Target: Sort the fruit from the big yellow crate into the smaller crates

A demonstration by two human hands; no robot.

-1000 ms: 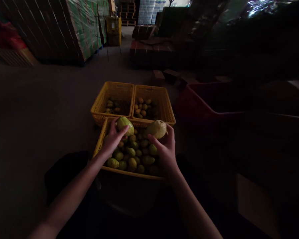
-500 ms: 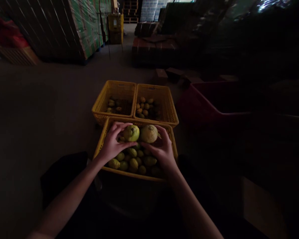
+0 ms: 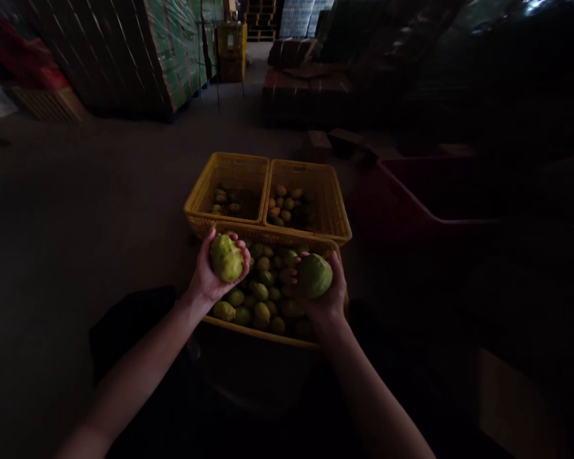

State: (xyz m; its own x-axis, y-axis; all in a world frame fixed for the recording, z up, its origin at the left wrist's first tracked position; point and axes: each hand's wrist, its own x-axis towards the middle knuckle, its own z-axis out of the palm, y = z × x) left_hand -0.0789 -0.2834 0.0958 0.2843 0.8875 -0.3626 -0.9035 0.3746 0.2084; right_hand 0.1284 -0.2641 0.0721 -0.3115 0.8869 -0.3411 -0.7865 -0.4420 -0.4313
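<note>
My left hand is palm up, its fingers curled around a bumpy yellow-green fruit. In my right hand rests a rounder, smoother dark green fruit, with thumb and fingers closed about its sides. The two fruits are apart, both held over the near yellow plastic crate. Below them, many green and yellowish fruits fill the crate's bottom. Dim light keeps me from telling their exact kind.
Two more yellow crates stand behind: the left crate holds several fruits, the right crate a larger cluster. A dark pink bin is to the right. Wrapped green stacks and a yellow box stand farther back.
My hands have moved apart, left hand leftward and right hand rightward. Both fruits have been turned, showing their sides instead of their ends. The view has shifted slightly.
</note>
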